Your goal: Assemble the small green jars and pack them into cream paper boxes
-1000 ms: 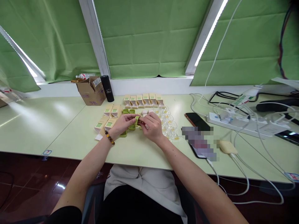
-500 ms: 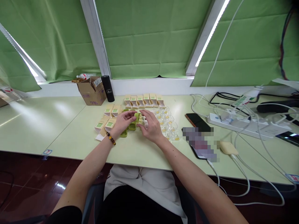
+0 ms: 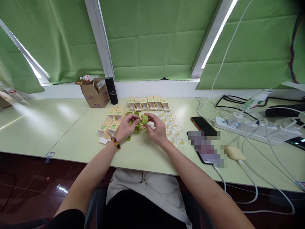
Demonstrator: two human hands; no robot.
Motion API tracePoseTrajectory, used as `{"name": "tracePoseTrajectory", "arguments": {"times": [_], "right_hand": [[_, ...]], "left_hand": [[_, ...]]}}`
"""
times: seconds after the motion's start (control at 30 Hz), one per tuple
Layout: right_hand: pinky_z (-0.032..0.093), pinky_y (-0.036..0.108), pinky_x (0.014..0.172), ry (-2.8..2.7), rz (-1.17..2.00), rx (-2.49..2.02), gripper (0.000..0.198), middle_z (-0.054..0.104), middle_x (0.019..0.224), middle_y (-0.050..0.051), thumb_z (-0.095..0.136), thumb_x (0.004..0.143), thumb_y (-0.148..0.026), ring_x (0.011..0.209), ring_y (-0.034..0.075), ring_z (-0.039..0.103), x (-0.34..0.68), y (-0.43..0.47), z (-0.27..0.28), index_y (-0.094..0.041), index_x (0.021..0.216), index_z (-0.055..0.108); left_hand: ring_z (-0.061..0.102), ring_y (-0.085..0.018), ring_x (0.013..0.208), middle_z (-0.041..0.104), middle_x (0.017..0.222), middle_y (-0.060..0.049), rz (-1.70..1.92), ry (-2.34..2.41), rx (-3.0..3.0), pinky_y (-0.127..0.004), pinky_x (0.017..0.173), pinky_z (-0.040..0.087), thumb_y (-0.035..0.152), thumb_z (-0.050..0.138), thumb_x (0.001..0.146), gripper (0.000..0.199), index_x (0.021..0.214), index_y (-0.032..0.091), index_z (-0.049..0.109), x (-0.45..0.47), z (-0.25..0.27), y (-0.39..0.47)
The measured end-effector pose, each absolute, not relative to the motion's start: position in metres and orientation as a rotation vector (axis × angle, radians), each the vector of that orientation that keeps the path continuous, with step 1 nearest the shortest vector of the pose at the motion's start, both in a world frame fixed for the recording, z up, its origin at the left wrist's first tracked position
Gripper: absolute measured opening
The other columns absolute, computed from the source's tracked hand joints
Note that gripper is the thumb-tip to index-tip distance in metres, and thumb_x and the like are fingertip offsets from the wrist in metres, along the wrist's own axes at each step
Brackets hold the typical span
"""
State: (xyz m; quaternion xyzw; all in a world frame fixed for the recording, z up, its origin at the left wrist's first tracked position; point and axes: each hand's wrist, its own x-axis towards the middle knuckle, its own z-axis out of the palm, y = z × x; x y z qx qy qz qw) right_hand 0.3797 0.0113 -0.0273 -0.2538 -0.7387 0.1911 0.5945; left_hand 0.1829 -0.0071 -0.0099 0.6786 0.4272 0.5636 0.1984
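Note:
My right hand (image 3: 157, 128) pinches a small green case (image 3: 144, 119) between thumb and fingers, just above the table. Left of it, my left hand (image 3: 128, 125) has thumb and forefinger drawn together close to the case; whether they hold anything is too small to tell. Under and between the hands lie several more green cases (image 3: 136, 130), partly covered by my fingers. Beside my left wrist stand small cream boxes (image 3: 113, 126) with green squares and opened flaps. Right of my right hand are several clear plastic pieces (image 3: 175, 127) with yellow marks.
A row of cream boxes (image 3: 151, 103) stands at the back. Behind on the left are a cardboard box (image 3: 96, 97) and a black cylinder (image 3: 111, 90). To the right lie a phone (image 3: 203, 125), a blurred-out device (image 3: 205, 148), a cream charger (image 3: 235, 153) and a power strip (image 3: 247, 129) with tangled cables.
The green case between my hands has been turned and now sits in my right fingers. My left fingers have drawn slightly away from it. The view has shifted a little.

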Motion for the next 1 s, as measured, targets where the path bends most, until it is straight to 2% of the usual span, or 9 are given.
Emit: {"name": "tracePoseTrajectory", "arguments": {"times": [0.13, 0.33, 1.0], "right_hand": [[0.067, 0.047, 0.097, -1.729, 0.418, -0.584, 0.042, 0.076, 0.132, 0.009, 0.071, 0.096, -0.026, 0.105, 0.025, 0.076, 0.3783, 0.0129, -0.0317, -0.028, 0.137, 0.066], [0.068, 0.048, 0.096, -1.787, 0.339, -0.571, 0.040, 0.075, 0.136, 0.011, 0.067, 0.099, -0.029, 0.119, 0.029, 0.074, 0.3762, 0.0142, -0.0372, -0.027, 0.139, 0.064], [0.068, 0.051, 0.097, -1.782, 0.291, -0.583, 0.036, 0.075, 0.135, 0.011, 0.066, 0.103, -0.036, 0.118, 0.030, 0.075, 0.3755, 0.0139, -0.0368, -0.028, 0.138, 0.065]], "left_hand": [[0.060, -0.017, 0.081, 0.070, 0.090, -0.005, 1.557, 1.255, 1.970, -0.032, 0.076, 0.048, 0.029, 0.070, 0.095, 0.010, 0.093, 0.020, 0.071, 0.1876, -0.0064, -0.0120], [0.059, -0.017, 0.077, 0.068, 0.085, -0.004, 1.552, 1.261, 1.898, -0.031, 0.074, 0.047, 0.034, 0.072, 0.093, 0.015, 0.089, 0.019, 0.071, 0.1907, -0.0028, -0.0141], [0.064, -0.015, 0.075, 0.073, 0.084, -0.004, 1.465, 1.206, 1.589, -0.028, 0.071, 0.052, 0.046, 0.083, 0.084, 0.033, 0.090, 0.015, 0.074, 0.1874, -0.0102, -0.0069]]}}
